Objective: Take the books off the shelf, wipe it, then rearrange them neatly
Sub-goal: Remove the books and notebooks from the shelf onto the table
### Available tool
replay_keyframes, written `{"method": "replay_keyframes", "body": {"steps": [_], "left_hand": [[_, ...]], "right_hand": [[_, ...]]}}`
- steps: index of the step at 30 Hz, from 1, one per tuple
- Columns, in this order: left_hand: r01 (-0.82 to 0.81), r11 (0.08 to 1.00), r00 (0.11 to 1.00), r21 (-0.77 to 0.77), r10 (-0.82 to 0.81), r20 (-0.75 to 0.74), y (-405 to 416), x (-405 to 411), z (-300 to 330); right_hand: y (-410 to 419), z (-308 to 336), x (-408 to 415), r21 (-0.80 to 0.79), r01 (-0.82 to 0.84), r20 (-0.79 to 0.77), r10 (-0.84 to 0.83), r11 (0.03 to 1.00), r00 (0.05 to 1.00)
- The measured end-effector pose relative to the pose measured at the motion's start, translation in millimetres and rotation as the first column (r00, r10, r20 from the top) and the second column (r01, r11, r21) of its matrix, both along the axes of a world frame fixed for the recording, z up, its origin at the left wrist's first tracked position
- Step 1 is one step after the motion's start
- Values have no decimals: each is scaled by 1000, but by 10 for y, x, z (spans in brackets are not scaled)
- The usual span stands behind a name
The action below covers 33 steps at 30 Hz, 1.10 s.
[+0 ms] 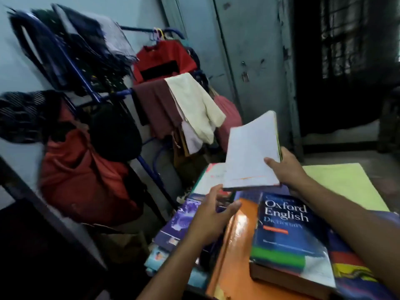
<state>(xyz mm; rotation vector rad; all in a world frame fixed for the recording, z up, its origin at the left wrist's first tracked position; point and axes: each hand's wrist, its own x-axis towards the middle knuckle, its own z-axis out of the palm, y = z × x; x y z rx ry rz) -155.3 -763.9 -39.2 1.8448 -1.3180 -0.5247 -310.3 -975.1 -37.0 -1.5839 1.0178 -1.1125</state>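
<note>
I see the right hand (285,167) pinching a thin white notebook (252,152) at its near right corner, thumb on top, so the notebook hangs tilted in the air above the far end of the dictionary (290,239). The left hand (211,217) is spread wide and holds nothing, its fingertips just under the notebook's near edge.

My worry is the grip: 1 corner is all that carries the notebook, and the soft cover could bend or slip out before the left hand takes its share, dropping it onto the books below or off the counter's left side. The pile itself looks risky too; the purple book (184,219) left of the dictionary overhangs other books near the edge of the counter (236,252), and a careless set-down could push it off.

Beyond the dictionary, a pale green sheet (344,185) lies flat on the right. To the left of the dictionary stands a blue clothes rack (91,89) hung with garments, close enough to catch a falling book. A dark frame, perhaps the shelf, crosses the lower left; I cannot tell.
</note>
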Motion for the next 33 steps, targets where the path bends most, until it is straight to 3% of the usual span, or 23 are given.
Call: {"method": "replay_keyframes", "body": {"steps": [3,5,13,20,27,33], "left_hand": [[-21,982,909,187,-59,413,-74,-253,-191],[-76,976,863,204,-38,504,-68,-334,-246],[-92,977,817,195,-38,576,-24,-290,-360],[-97,974,834,203,-32,551,-20,-314,-334],[-98,974,833,203,-31,552,-13,-303,-354],[-79,976,847,200,-40,529,-27,-280,-381]], "right_hand": [[-255,-170,-24,130,39,-95,-27,991,995],[-340,-215,-16,213,46,-63,-33,976,997],[-288,-132,-75,292,2,-23,5,956,1000],[-356,-260,-290,333,25,-304,82,942,949],[-258,-204,-235,185,-54,-640,162,981,751],[-212,-176,-300,79,4,-807,62,997,587]]}}
